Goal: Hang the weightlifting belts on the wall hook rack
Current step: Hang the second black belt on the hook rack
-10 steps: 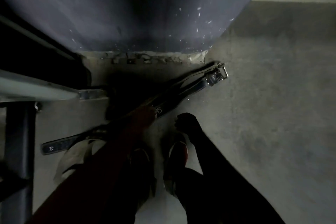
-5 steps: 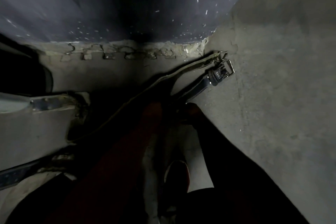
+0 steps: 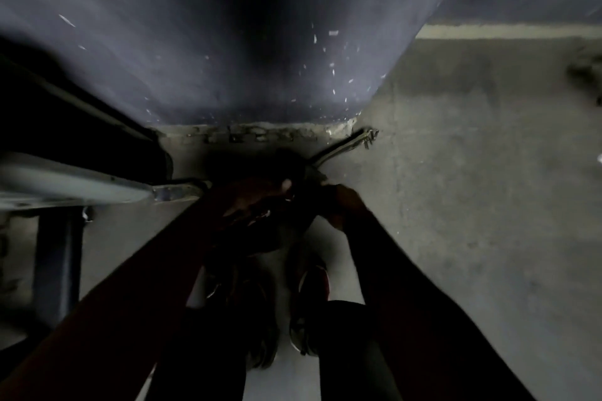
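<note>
The scene is very dark. A dark weightlifting belt (image 3: 338, 148) runs from between my hands up and right to its metal buckle (image 3: 369, 137), near the foot of the wall. My left hand (image 3: 257, 202) is closed around the dark bunched part of the belt in the middle of the view. My right hand (image 3: 340, 202) grips the strap just to the right of it. The part of the belt below my hands is lost in shadow. No wall hook rack is visible.
A blue-grey wall (image 3: 228, 42) rises straight ahead, meeting the concrete floor (image 3: 472, 205). A pale metal bar (image 3: 81, 185) on a dark post (image 3: 58, 264) juts in from the left. My shoes (image 3: 309, 303) stand below my hands.
Both hands have come together on the belt and gathered it up. The buckle end has been pulled in toward the wall corner, and the belt lies shorter on the floor.
</note>
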Demonstrator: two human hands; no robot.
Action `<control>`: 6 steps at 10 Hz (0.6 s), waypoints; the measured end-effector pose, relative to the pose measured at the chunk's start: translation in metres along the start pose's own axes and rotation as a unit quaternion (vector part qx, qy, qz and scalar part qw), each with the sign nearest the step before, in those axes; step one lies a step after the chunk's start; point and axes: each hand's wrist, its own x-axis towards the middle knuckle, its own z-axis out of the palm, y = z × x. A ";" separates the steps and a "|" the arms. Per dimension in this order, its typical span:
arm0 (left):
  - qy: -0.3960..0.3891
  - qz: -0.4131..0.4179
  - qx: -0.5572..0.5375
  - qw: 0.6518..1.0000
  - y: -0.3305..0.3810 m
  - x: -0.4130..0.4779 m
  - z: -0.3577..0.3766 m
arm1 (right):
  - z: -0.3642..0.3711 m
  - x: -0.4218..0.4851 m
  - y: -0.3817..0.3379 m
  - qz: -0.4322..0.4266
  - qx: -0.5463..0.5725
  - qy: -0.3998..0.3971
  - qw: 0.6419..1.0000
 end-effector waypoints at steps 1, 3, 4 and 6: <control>0.088 0.087 -0.052 0.991 0.064 -0.084 0.000 | 0.004 -0.062 -0.089 0.157 0.289 -0.094 0.940; 0.097 0.156 0.027 0.983 0.118 -0.215 -0.041 | -0.027 -0.128 -0.201 0.096 0.253 -0.135 0.953; 0.075 0.187 0.053 0.978 0.148 -0.276 -0.055 | -0.063 -0.166 -0.266 0.014 0.266 -0.106 0.958; 0.016 0.208 0.070 0.976 0.231 -0.414 -0.099 | -0.129 -0.232 -0.368 -0.095 0.191 -0.158 0.964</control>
